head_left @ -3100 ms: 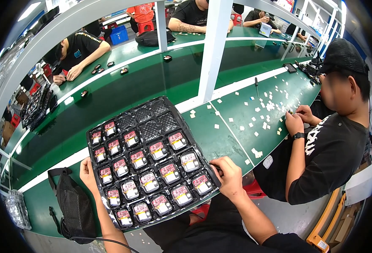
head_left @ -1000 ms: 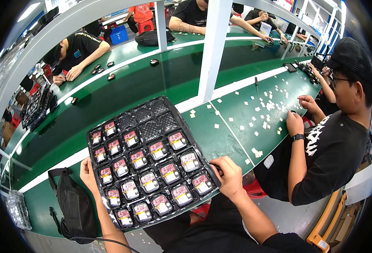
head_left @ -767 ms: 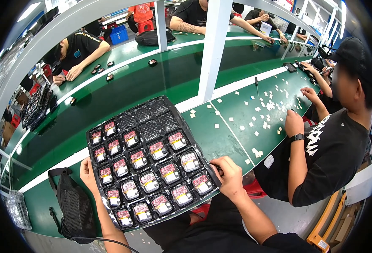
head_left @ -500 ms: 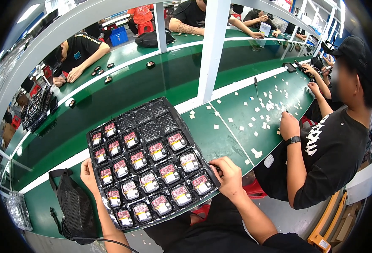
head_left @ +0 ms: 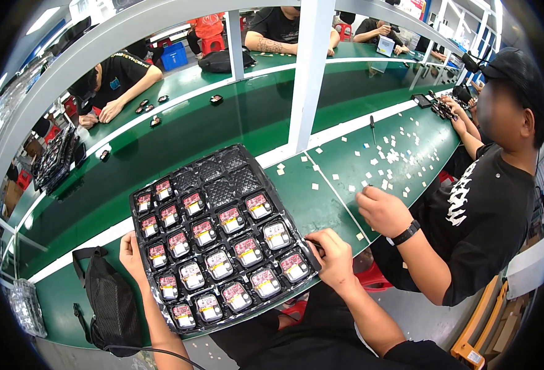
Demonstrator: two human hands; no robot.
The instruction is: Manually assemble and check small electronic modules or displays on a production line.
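Note:
A black plastic blister tray (head_left: 213,190) is tilted over the near edge of the green bench. Most of its pockets hold small rounded-square electronic modules (head_left: 218,264) with red boards and a white-and-yellow block; several pockets at the far end hold none. My left hand (head_left: 132,258) grips the tray's left side, its fingers partly hidden behind the rim. On the opposite side, my right hand (head_left: 335,259) is closed around the tray's right edge, thumb on top.
To my right, a co-worker's hand (head_left: 383,213) hovers over small white squares (head_left: 395,157) scattered on the bench. A screwdriver (head_left: 373,128) lies beyond them. A white post (head_left: 310,80) rises ahead. At left lies a black mesh bag (head_left: 112,302). Modules sit on the green conveyor (head_left: 161,151).
The co-worker on my right has brought a hand leftward and nearer to the tray. A person across the belt has drawn an arm back. My hands and the tray have hardly moved.

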